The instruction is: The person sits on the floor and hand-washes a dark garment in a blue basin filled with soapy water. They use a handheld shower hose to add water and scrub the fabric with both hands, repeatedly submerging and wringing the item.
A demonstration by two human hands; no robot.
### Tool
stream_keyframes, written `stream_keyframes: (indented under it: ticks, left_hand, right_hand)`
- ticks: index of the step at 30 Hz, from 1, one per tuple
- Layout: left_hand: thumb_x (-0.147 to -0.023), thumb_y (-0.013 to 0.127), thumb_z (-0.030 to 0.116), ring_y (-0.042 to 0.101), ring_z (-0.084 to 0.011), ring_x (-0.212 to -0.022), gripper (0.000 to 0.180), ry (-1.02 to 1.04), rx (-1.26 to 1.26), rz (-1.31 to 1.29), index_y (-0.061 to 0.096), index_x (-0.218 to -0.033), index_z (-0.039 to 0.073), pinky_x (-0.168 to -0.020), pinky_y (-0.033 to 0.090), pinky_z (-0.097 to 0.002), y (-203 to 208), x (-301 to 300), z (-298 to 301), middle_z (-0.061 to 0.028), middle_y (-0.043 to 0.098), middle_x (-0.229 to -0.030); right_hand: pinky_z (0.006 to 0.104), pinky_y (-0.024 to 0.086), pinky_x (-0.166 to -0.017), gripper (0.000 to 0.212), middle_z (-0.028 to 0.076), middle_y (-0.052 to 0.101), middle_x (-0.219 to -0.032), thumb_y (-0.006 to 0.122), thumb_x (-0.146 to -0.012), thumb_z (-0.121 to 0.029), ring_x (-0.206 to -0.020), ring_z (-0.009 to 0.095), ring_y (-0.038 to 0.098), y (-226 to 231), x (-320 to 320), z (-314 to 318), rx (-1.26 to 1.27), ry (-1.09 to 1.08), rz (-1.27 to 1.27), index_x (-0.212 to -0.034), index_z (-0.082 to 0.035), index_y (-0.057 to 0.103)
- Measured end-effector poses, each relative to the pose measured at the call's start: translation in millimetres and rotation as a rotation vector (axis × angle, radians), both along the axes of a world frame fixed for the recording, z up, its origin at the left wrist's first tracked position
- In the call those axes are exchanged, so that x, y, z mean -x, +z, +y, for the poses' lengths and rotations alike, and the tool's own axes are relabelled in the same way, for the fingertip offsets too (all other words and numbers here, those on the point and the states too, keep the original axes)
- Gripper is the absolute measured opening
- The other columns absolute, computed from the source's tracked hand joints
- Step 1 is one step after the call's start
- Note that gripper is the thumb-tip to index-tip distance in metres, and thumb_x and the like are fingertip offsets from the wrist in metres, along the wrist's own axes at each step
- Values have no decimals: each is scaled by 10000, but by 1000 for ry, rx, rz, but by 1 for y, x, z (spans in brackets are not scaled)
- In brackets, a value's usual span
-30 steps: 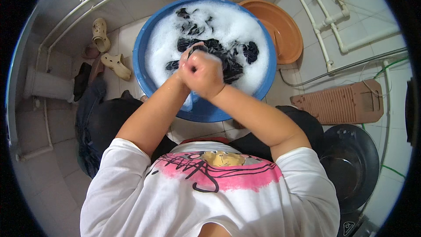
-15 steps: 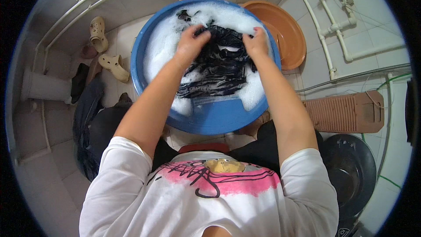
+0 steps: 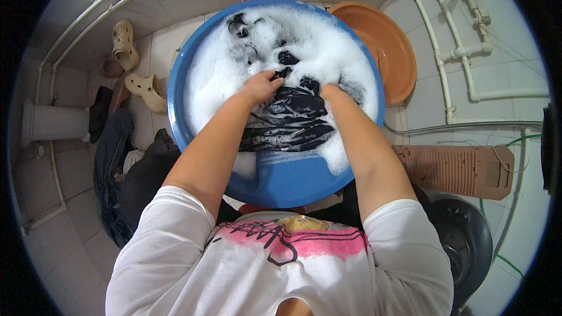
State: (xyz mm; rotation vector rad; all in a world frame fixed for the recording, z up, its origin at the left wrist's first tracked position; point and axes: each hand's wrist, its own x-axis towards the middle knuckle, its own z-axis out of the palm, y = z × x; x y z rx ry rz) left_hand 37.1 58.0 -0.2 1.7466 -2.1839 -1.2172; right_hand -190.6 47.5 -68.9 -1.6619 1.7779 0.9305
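A round blue washtub (image 3: 281,190) full of white suds (image 3: 211,82) stands in front of me. Dark wet cloth (image 3: 287,105) lies in wrinkled folds across its middle, reaching the ribbed sloping part of the tub on the near side. My left hand (image 3: 262,89) is closed on the cloth at its upper left, thumb and fingertips against the dark fabric. My right hand (image 3: 331,92) reaches into the suds at the cloth's right side; its fingers are hidden there. Other dark bits of cloth (image 3: 238,26) poke through the foam farther back.
An orange-brown basin (image 3: 401,58) sits behind the tub's right side. To the right are a brown washboard (image 3: 453,169) and a black basin (image 3: 459,234). Beige clogs (image 3: 146,92) and dark clothing (image 3: 111,169) lie on the left. White pipes (image 3: 433,41) run along the walls.
Both hands have moved nearer to me and down into the suds. The raised cloth has sunk at the back, where foam now covers much of it. The right fingers have gone out of sight.
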Motion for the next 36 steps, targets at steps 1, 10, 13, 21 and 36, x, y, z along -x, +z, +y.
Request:
stream_keyframes:
  ticks: [1,10,13,21,36]
  left_hand:
    - [-803,500,472,483,-362,-1054,549,27,-28,26,516,-1149,46,-888,376,-396,3,-4,-3,-207,535,-1111]
    - [-815,567,338,553,-220,-840,281,706,-633,1446,601,-908,75,-762,442,-338,36,8,9,-80,602,-884]
    - [-807,553,432,553,-207,-840,397,571,-908,1797,573,-920,53,-752,453,-356,15,-5,1,-94,591,-915]
    - [-880,399,220,502,-242,-1015,342,812,-570,1426,464,-1142,9,-915,386,-358,45,7,39,-153,509,-1135]
    - [-819,460,388,514,-239,-909,406,829,-679,1257,536,-978,22,-813,409,-373,73,20,48,-122,565,-966]
  right_hand:
    - [397,390,-904,473,167,462,-1200,567,-735,-210,-1090,320,467,-5,0,-4,19,-43,14,-1180,-83,467]
    - [396,427,-808,278,131,506,-1120,630,-633,-229,-954,342,522,116,-77,38,1280,-131,-997,-839,-63,545]
    - [393,454,-741,308,157,554,-953,620,-607,-171,-854,348,547,150,-131,69,1106,-60,-1348,-866,-52,503]
    - [404,466,-645,394,148,582,-790,656,-625,-428,-721,339,568,152,-149,90,1436,230,-1057,-804,-90,560]
    - [439,444,-730,242,173,565,-927,550,-773,-271,-819,359,553,115,-96,35,1296,-629,-838,-915,-74,552]
